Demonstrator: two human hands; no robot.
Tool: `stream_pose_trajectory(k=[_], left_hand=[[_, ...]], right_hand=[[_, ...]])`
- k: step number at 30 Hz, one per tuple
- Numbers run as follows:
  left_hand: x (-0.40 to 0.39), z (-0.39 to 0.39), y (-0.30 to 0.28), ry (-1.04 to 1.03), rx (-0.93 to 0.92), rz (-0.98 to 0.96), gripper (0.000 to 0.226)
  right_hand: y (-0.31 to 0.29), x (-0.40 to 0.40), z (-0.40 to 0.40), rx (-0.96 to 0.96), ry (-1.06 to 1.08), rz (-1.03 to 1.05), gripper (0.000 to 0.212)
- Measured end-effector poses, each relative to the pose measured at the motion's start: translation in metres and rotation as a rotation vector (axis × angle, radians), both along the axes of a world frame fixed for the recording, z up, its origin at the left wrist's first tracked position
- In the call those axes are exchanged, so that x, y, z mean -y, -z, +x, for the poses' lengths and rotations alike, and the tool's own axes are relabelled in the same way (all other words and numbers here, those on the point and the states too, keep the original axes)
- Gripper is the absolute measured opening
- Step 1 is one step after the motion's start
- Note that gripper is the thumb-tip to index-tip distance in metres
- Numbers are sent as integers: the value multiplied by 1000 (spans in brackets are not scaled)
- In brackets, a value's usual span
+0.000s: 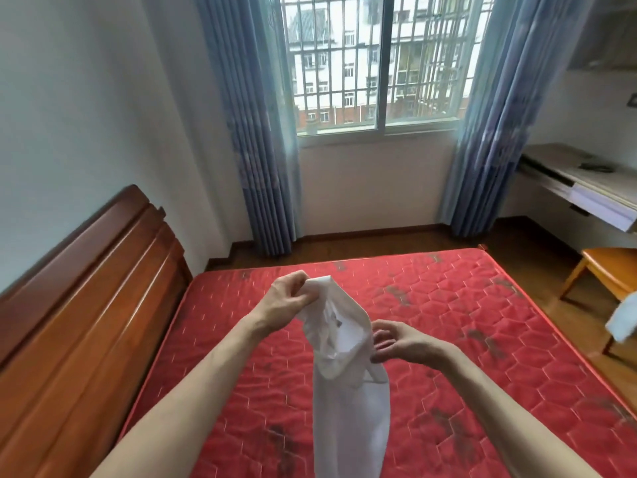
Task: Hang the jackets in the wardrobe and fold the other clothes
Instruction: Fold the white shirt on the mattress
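Both bare forearms reach in from the near edge, angled toward the middle. The left hand (289, 298) is the higher and farther one, wrist bent, thumb and fingers curled together and pinching the top edge of a white garment (348, 391) that hangs down from it. The right hand (396, 341) sits lower, a bit nearer and to the right, palm facing left, fingers loosely curled and spread right at the cloth's right edge. Can't tell if those fingers actually grip it or just touch.
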State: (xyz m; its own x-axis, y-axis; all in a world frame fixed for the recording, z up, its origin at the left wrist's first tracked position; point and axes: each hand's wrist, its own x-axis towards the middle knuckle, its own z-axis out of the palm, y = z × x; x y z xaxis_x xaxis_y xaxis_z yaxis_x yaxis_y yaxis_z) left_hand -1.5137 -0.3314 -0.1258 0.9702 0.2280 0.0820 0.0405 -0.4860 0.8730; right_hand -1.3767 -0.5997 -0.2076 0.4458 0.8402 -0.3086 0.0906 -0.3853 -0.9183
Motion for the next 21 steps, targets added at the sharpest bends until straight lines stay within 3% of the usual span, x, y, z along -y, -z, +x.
stream_pose_trajectory(k=[5,10,14,21], left_hand=[[-13,-6,-7,-59,39,-78,19],[-43,-11,-24,-57,36,16,19],[-56,-6,-52,-87,101,253,26],[-85,11,-101,-143,220,166,41]], right_hand=[[3,-24,10,357,94,33,5],[-36,-37,24,542,261,134,14],[-98,-51,27,681,358,271,17],[-194,-52,44,962,368,255,17]])
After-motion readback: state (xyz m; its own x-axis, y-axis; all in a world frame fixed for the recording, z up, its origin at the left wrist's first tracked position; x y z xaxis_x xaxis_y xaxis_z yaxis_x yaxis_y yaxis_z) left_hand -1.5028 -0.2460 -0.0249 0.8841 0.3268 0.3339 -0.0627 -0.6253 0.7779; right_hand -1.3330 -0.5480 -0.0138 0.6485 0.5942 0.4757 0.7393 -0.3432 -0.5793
